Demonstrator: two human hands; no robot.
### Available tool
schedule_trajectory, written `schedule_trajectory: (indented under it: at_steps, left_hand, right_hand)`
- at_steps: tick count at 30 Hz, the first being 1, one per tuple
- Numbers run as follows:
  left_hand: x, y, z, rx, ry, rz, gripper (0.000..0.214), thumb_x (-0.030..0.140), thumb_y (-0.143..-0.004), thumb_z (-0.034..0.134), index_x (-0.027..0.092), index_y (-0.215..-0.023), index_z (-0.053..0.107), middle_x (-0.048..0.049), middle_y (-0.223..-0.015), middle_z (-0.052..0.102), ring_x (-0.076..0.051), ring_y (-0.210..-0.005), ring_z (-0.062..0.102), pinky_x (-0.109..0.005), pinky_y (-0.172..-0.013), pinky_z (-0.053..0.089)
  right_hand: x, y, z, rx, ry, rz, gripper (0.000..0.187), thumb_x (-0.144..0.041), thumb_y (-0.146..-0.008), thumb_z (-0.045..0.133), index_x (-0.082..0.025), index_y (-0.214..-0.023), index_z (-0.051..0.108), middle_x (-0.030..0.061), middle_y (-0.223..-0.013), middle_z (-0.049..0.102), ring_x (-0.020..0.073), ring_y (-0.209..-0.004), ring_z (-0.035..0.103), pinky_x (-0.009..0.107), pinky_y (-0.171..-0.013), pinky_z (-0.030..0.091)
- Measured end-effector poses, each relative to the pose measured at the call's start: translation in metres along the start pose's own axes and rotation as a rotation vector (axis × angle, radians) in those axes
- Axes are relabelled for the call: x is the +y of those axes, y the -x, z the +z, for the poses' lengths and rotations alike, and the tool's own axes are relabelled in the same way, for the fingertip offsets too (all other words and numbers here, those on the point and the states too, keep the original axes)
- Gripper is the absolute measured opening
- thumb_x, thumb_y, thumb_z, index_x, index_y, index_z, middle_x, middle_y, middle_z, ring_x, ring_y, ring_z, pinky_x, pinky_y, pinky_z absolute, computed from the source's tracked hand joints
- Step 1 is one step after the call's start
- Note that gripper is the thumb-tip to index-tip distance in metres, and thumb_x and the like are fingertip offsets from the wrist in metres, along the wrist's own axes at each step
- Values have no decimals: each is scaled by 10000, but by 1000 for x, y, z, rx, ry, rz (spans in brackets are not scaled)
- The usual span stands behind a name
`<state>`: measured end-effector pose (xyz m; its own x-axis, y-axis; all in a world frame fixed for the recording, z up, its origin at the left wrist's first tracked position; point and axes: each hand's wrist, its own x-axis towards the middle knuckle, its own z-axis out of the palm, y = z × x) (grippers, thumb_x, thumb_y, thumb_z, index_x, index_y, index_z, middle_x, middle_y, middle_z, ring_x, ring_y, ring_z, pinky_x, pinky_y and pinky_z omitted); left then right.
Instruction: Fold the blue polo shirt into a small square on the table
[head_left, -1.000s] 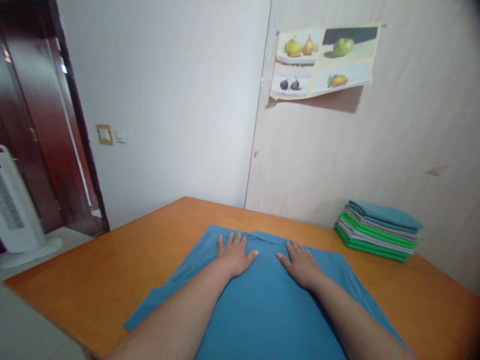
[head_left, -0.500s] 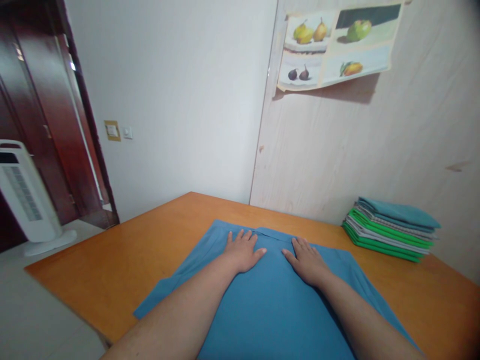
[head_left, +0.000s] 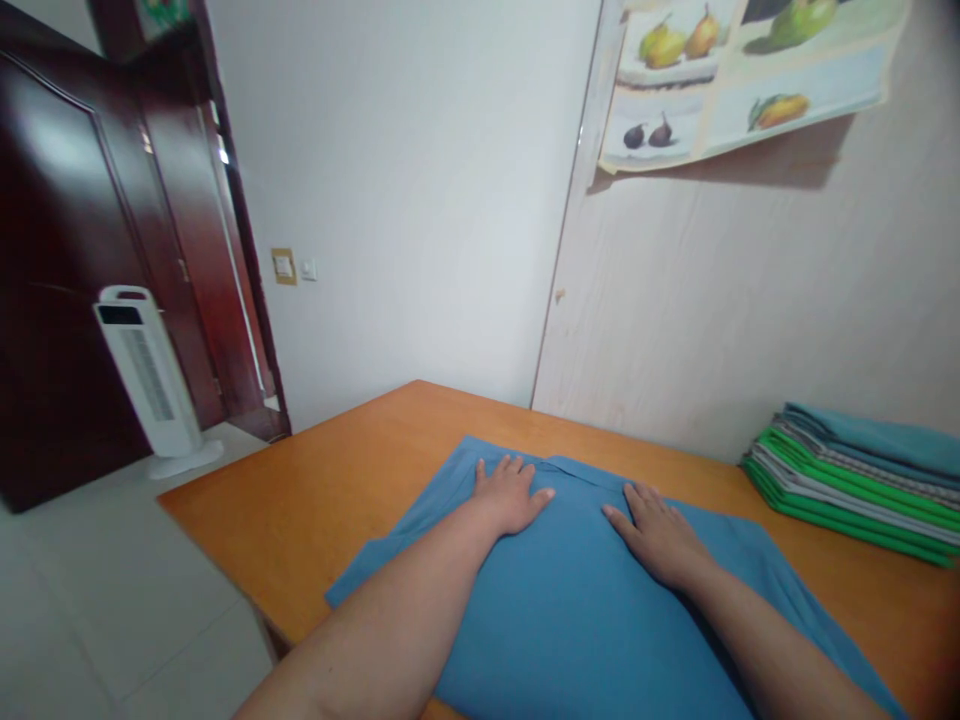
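Observation:
A blue garment, apparently a shirt (head_left: 577,600), lies spread on the orange-brown table (head_left: 360,450), its collar-like far edge towards the wall. My left hand (head_left: 512,497) rests palm down on its upper left part, fingers spread near that edge. On the upper right part lies my right hand (head_left: 664,535), also flat, its fingertips by the far edge. Neither hand grips the cloth. A short sleeve-like flap sticks out on the left. My forearms cover some of both sides, and the near end runs out of view.
A stack of folded green, grey and blue cloths (head_left: 855,490) sits at the table's right, against the wall. A white tower fan (head_left: 150,380) stands on the floor at left, before a dark red door (head_left: 67,250). Fruit pictures (head_left: 742,90) hang on the wall.
The view has turned left, so everything sits further right in the picture and more of the door and floor shows. Both hands stay flat on the garment with little visible change.

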<state>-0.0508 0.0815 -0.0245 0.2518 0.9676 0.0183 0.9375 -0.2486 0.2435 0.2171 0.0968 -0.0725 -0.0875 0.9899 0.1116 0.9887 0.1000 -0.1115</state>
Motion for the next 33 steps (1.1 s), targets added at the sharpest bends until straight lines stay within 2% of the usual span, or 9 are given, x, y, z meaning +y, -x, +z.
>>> schedule_trajectory:
  at_steps: [11,18,21,26,33]
  left_hand:
    - [-18,-4,-4,67,1,-56,798,687,-941,166,168,-1504,389,-150,-1619,295,-325,-1500,229,-592,-1202,154]
    - [-28,11,-19,53,-74,-63,788,669,-950,196,124,-1446,474,-187,-1601,317,-341,-1491,253,-563,-1198,184]
    - [-37,22,-21,31,-98,-79,795,679,-948,188,144,-1476,442,-171,-1619,280,-333,-1512,197,-584,-1197,153]
    - [-53,31,-16,16,-103,-158,927,789,-886,126,177,-1563,291,-142,-1654,162,-338,-1531,108,-668,-1173,65]
    - [-59,30,-14,26,-90,-161,995,828,-854,87,164,-1573,268,-132,-1655,140,-335,-1534,95,-677,-1170,55]
  right_hand:
    - [4,-2,4,11,19,-11,924,-722,-921,164,-69,-1559,305,163,-1630,261,318,-1508,215,516,-1209,214]
    - [3,-3,4,9,10,-14,939,-736,-915,176,-65,-1562,295,174,-1629,255,326,-1510,206,522,-1208,202]
    - [2,-3,3,10,-6,-12,938,-734,-916,182,-63,-1560,298,178,-1627,258,327,-1510,205,528,-1209,196]
    - [0,-2,0,-3,-23,-9,925,-725,-922,192,-63,-1560,299,177,-1632,246,328,-1511,200,521,-1212,185]
    - [0,-1,-1,-19,-26,-3,931,-739,-920,186,-78,-1569,283,170,-1639,230,322,-1514,192,508,-1215,177]
